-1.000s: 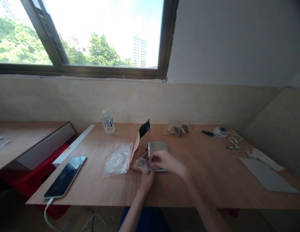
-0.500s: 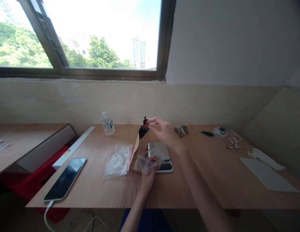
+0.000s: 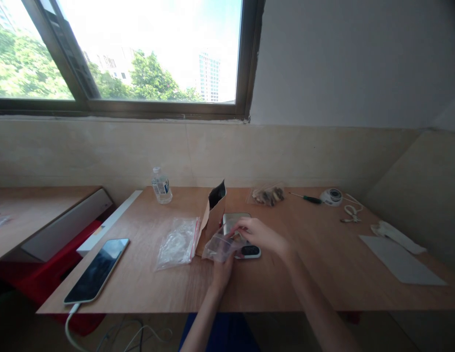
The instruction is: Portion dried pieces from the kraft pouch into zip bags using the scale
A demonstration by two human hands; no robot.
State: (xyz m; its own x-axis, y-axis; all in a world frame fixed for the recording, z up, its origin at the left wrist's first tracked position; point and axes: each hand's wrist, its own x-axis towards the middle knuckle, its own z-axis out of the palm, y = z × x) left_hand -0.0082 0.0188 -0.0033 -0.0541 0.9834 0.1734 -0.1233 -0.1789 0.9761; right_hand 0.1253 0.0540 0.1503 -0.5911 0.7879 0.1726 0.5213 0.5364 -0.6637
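Our left grip (image 3: 223, 270) is closing around the lower side of a clear bag (image 3: 217, 246), fingers behind the film, while our right grip (image 3: 262, 233) is meeting the bag's upper edge with fingers bent and drawn together. We are not managing to tell whether the right fingers are pinching anything, since film and knuckles are hiding the tips. The clear bag is tilting above the near part of the bench (image 3: 157, 293), in front of the scale (image 3: 251, 252) and just beside the paper bag (image 3: 212, 225). Our left grip seems to be supporting it from below so that the limp film is not folding shut under the right fingers. What it is holding inside, we are not making out.

Close by, the paper bag is standing upright with its mouth gaping; its dark lining is showing, but its contents are staying hidden from this angle. Its stiff walls are probably keeping it up without a hand. To its left, a flat bag (image 3: 178, 243) with a red strip is lying on the bench, apparently containing crumpled clear plastic. Near the wall, a full bag (image 3: 267, 195) is holding brown and pale pieces. A bottle (image 3: 162, 187) is standing near the back, and a phone (image 3: 97, 271) is lying well apart at the left, probably leaving working room.
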